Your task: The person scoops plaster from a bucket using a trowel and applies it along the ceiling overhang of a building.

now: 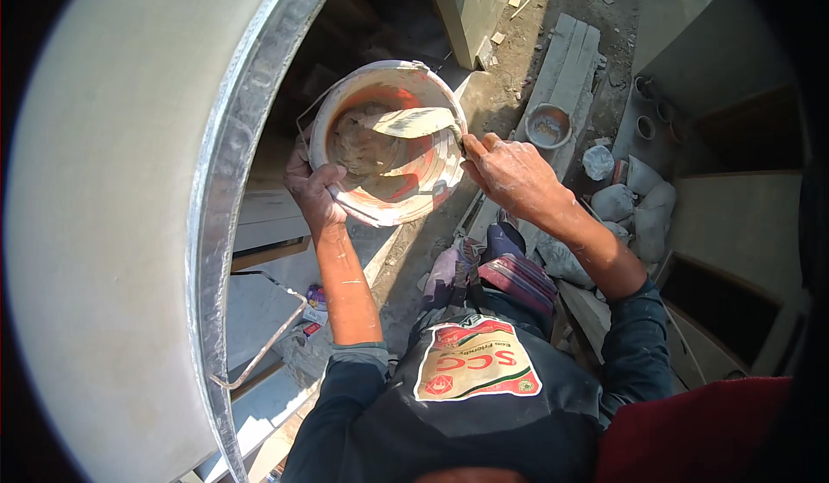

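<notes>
A round bucket (380,211), smeared white and orange inside, is tilted so that its mouth faces me. Grey-brown wet plaster or mortar (367,145) clings to its bottom and left inner side. My left hand (314,181) is closed on the bucket's left rim, thumb over the edge and fingers hidden behind. A trowel (410,122) with a pale, plaster-coated blade reaches across the bucket's mouth from the right. Its handle end is in my closed right hand (511,172), beside the right rim. White smears cover both hands.
A smooth wall panel with a metal edge strip (226,138) curves along the left. A bent metal rod (275,338) sticks out beside it. Boards (563,60) carry a second bucket (548,126) ahead. Filled white bags (652,215) and small pots (645,127) stand at right.
</notes>
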A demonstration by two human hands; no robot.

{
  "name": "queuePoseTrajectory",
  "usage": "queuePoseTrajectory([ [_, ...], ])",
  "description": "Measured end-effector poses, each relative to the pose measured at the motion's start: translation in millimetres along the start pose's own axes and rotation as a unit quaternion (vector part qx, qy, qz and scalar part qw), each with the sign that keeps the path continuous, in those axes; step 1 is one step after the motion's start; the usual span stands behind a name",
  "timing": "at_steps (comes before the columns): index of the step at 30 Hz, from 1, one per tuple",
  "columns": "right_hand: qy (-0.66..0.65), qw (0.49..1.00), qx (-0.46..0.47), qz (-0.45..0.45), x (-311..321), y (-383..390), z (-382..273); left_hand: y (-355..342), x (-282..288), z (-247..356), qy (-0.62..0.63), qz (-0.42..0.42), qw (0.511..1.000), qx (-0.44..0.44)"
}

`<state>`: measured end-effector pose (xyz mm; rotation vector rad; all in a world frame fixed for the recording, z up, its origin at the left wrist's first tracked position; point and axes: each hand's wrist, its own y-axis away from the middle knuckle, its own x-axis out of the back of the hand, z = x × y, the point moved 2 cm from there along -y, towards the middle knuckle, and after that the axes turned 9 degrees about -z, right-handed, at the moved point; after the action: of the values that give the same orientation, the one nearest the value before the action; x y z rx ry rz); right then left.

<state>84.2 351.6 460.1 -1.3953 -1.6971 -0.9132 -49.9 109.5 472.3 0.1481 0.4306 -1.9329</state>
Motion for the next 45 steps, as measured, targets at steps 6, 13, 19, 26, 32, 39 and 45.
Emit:
queuePoseTrajectory([
  [6, 0.100, 0.994, -0.033, 0.019, -29.0, -16.3, -0.2, 7.0, 8.1, -7.5, 0.030, -0.018, 0.999, 0.001],
  [13, 0.115, 0.992, -0.014, 0.048, -68.4, -29.3, 4.1, 8.3, -6.6, -26.7, 0.050, -0.004, 0.998, 0.030],
  [19, 0.063, 0.996, 0.033, 0.060, -77.1, -28.4, -8.5, 3.9, -12.5, -45.7, 0.059, -0.012, 0.996, 0.058],
  [26, -0.118, 0.986, 0.039, 0.108, -59.3, -9.4, 7.5, -1.8, -15.0, -41.9, 0.053, -0.027, 0.998, 0.038],
  [32, -0.133, 0.973, 0.046, 0.181, -11.2, 25.8, 19.7, 6.0, 5.4, -30.9, 0.056, 0.037, 0.998, -0.014],
  [39, -0.087, 0.970, 0.054, 0.218, 25.0, 48.2, 27.2, 19.9, 18.9, -31.3, 0.061, 0.107, 0.992, -0.001],
  [45, -0.036, 0.974, 0.069, 0.215, 59.8, 39.7, 25.7, 37.5, 42.2, -42.0, 0.100, 0.138, 0.985, 0.019],
])
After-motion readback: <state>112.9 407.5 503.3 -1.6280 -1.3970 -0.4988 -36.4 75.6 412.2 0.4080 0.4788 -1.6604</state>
